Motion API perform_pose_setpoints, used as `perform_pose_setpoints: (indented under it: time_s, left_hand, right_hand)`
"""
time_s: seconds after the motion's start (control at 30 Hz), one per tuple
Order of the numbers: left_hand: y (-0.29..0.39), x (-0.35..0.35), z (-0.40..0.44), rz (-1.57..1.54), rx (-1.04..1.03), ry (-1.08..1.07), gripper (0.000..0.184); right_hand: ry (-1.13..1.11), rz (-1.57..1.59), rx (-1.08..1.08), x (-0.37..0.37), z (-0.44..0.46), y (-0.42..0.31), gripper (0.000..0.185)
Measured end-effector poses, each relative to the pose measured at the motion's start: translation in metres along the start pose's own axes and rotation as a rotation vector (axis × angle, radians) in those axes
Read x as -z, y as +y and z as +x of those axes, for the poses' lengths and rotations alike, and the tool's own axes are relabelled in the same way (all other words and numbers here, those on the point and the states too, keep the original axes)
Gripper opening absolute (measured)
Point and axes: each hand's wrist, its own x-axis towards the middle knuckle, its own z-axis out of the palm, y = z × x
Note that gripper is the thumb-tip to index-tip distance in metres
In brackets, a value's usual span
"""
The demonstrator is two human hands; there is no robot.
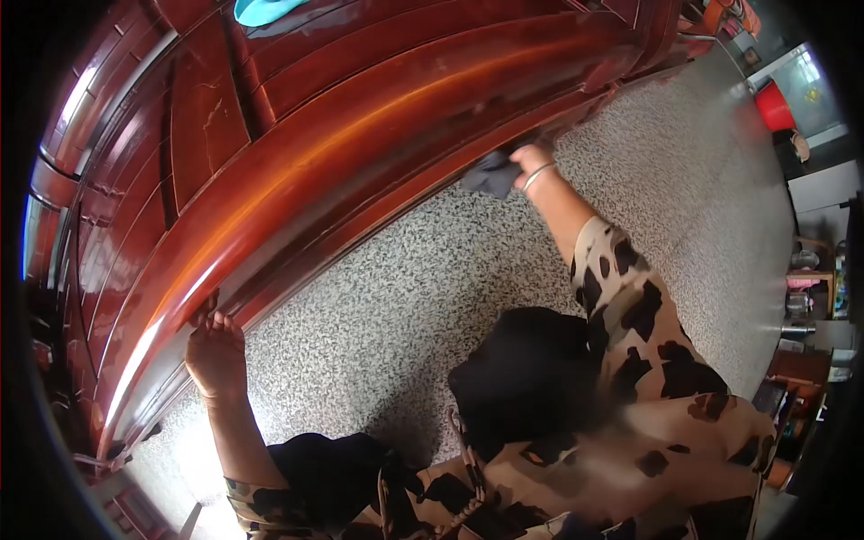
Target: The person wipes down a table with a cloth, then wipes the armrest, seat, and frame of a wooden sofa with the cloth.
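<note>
A long, glossy red-brown wooden bench (378, 117) stretches across the upper left of the head view. My right hand (533, 166), with a bangle at the wrist, grips a dark grey cloth (492, 175) at the bench's lower edge. The cloth bunches below the fingers, beside the wood. At the left, my left hand (216, 358) holds nothing; its fingers reach up to the bench's front panel and appear to rest against it. The fingers are partly bent, not closed into a fist.
Speckled grey floor (405, 288) lies between the bench and my knees. On the bench seat, a turquoise object (265, 9) is cut off by the view's top. A red basin (774, 106) and shelves with several household items (801, 306) stand at the right.
</note>
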Motion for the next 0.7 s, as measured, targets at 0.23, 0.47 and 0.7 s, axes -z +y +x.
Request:
perform_pose_setpoints:
  time_s: [0.23, 0.47, 0.7]
  left_hand:
    - [-0.003, -0.002, 0.003, -0.081, -0.029, -0.05, 0.029]
    - [0.005, 0.015, -0.006, -0.131, 0.05, -0.107, 0.025]
    - [0.002, -0.007, -0.016, -0.13, 0.047, -0.033, 0.022]
  right_hand:
    - [-0.389, -0.114, 0.237, -0.027, -0.109, -0.04, 0.06]
    - [0.245, -0.93, 0.721, 0.031, 0.012, -0.129, 0.062]
    - [0.284, -1.231, 0.767, -0.067, -0.07, -0.027, 0.042]
